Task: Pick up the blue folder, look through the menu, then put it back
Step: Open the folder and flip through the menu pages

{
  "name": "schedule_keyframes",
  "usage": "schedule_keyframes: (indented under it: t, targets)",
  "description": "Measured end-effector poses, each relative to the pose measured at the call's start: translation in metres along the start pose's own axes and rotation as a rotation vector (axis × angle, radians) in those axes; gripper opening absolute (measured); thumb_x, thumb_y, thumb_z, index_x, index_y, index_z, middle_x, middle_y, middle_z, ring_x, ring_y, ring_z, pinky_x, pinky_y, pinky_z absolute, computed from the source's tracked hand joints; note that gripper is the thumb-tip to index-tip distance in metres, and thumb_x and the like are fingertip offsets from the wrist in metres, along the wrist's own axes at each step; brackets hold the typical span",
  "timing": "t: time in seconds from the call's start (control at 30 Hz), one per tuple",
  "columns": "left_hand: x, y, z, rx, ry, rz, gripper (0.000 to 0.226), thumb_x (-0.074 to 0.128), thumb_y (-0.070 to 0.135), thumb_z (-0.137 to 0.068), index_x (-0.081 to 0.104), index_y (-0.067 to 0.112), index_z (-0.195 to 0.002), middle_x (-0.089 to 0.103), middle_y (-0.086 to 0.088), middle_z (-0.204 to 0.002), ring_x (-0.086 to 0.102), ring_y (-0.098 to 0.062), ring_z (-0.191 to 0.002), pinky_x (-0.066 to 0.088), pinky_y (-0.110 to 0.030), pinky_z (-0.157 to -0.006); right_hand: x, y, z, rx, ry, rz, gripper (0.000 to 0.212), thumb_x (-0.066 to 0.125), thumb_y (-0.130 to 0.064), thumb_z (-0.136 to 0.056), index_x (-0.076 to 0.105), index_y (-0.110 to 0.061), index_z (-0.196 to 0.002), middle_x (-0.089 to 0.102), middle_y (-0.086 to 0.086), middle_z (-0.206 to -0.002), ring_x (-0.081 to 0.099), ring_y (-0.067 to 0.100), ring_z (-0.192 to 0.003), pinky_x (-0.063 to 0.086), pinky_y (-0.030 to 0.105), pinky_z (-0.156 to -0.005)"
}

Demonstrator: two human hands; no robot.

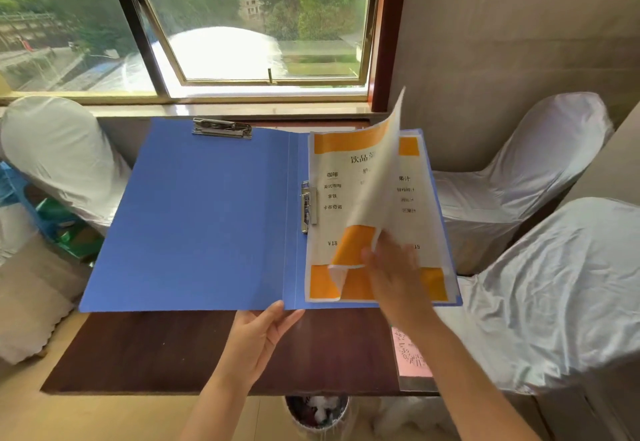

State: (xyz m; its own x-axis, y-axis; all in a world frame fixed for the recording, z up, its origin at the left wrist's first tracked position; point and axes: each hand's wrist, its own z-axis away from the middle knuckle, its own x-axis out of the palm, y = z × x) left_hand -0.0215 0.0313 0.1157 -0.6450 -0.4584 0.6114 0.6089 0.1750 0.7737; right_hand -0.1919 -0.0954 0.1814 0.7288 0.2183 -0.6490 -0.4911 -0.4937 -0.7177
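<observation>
The blue folder [194,219] is spread open and held up above a dark wooden table [156,350]. My left hand [258,333] grips its lower edge near the spine, thumb on top. Menu pages with orange bands [332,212] are clipped to the right half. My right hand [391,267] holds the bottom of one menu sheet [377,177], which curls upward mid-turn and hides part of the page beneath. A metal clip [221,128] sits at the top of the left cover.
White-covered chairs stand at left [59,156] and right [540,177], with another at near right [561,288]. A pink QR card [410,354] lies on the table's right edge. A bin [317,411] sits under the table. A window [249,25] is behind.
</observation>
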Motion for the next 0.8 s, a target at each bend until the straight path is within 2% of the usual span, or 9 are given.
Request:
schedule_keyframes:
  t: [0.07, 0.1, 0.17, 0.23, 0.37, 0.53, 0.63, 0.73, 0.8]
  targets:
    - [0.003, -0.001, 0.001, 0.020, -0.020, -0.010, 0.049, 0.058, 0.001, -0.077, 0.054, 0.019, -0.123, 0.070, -0.008, -0.112, 0.070, -0.027, -0.095, 0.060, -0.035, -0.069, 0.020, -0.022, 0.003, -0.090, -0.189, 0.138, 0.099, -0.013, -0.080, -0.069, 0.048, -0.018, -0.115, 0.055, 0.009, -0.121, 0.043, 0.024, -0.119, 0.016, 0.047, -0.110]
    - [0.006, 0.000, 0.002, 0.028, -0.043, -0.024, 0.051, 0.056, 0.000, -0.079, 0.051, 0.019, -0.127, 0.069, -0.010, -0.117, 0.068, -0.029, -0.099, 0.059, -0.035, -0.071, 0.030, -0.030, 0.003, -0.149, -0.217, 0.216, 0.092, -0.013, -0.079, -0.071, 0.045, -0.020, -0.113, 0.053, 0.017, -0.127, 0.042, 0.031, -0.123, 0.017, 0.049, -0.110]
    - [0.013, 0.000, 0.006, 0.041, -0.097, -0.051, 0.051, 0.053, 0.001, -0.082, 0.048, 0.017, -0.131, 0.067, -0.012, -0.120, 0.065, -0.032, -0.106, 0.058, -0.034, -0.075, 0.044, -0.044, 0.006, -0.226, -0.216, 0.216, 0.072, 0.000, -0.075, -0.078, 0.015, -0.039, -0.138, 0.032, 0.011, -0.151, 0.023, 0.027, -0.141, 0.007, 0.050, -0.114]
    - [0.018, 0.001, 0.010, 0.051, -0.119, -0.077, 0.043, 0.054, 0.006, -0.081, 0.055, 0.016, -0.124, 0.072, -0.012, -0.109, 0.068, -0.029, -0.099, 0.058, -0.031, -0.073, 0.053, -0.050, 0.010, -0.306, -0.260, 0.219, 0.065, 0.006, -0.072, -0.082, -0.013, -0.048, -0.140, 0.013, 0.003, -0.158, 0.002, 0.016, -0.145, -0.007, 0.045, -0.112]
    - [0.021, 0.007, 0.013, 0.030, -0.106, -0.087, 0.049, 0.056, 0.010, -0.080, 0.048, 0.003, -0.128, 0.071, -0.015, -0.098, 0.070, -0.024, -0.086, 0.058, -0.029, -0.069, 0.059, -0.045, 0.016, -0.362, -0.333, 0.297, 0.064, 0.008, -0.064, -0.087, 0.014, -0.038, -0.144, 0.009, -0.004, -0.159, -0.006, 0.007, -0.144, -0.014, 0.041, -0.115]
    - [0.020, 0.008, 0.013, 0.002, -0.127, 0.014, 0.052, 0.056, 0.001, -0.082, 0.045, 0.007, -0.132, 0.066, -0.021, -0.115, 0.067, -0.030, -0.101, 0.058, -0.033, -0.077, 0.040, -0.045, 0.019, -0.445, -0.302, 0.124, 0.047, 0.027, -0.045, -0.097, 0.036, -0.027, -0.140, 0.036, -0.005, -0.150, 0.025, 0.005, -0.139, 0.013, 0.036, -0.118]
    - [0.016, 0.009, 0.010, -0.006, -0.126, 0.059, 0.050, 0.054, -0.005, -0.080, 0.050, 0.008, -0.128, 0.067, -0.019, -0.118, 0.064, -0.034, -0.107, 0.058, -0.035, -0.077, 0.014, -0.035, 0.019, -0.427, -0.034, -0.012, 0.039, 0.040, -0.033, -0.094, 0.054, -0.017, -0.127, 0.057, 0.002, -0.134, 0.048, 0.011, -0.124, 0.042, 0.042, -0.104]
    - [0.012, 0.012, 0.009, -0.010, -0.094, 0.081, 0.048, 0.058, -0.005, -0.075, 0.054, 0.011, -0.120, 0.072, -0.013, -0.108, 0.066, -0.034, -0.103, 0.059, -0.035, -0.072, -0.020, -0.004, 0.011, -0.251, 0.367, 0.177, 0.042, 0.060, -0.016, -0.084, 0.054, -0.013, -0.126, 0.050, 0.016, -0.136, 0.042, 0.028, -0.127, 0.037, 0.051, -0.104]
    - [0.009, 0.012, 0.009, -0.018, -0.075, 0.100, 0.048, 0.057, -0.006, -0.075, 0.054, 0.011, -0.120, 0.073, -0.013, -0.106, 0.067, -0.034, -0.101, 0.060, -0.035, -0.070, -0.047, 0.020, 0.006, 0.018, 0.352, 0.172, 0.068, 0.070, -0.009, -0.078, 0.039, -0.017, -0.138, 0.032, 0.021, -0.146, 0.030, 0.036, -0.133, 0.031, 0.052, -0.106]
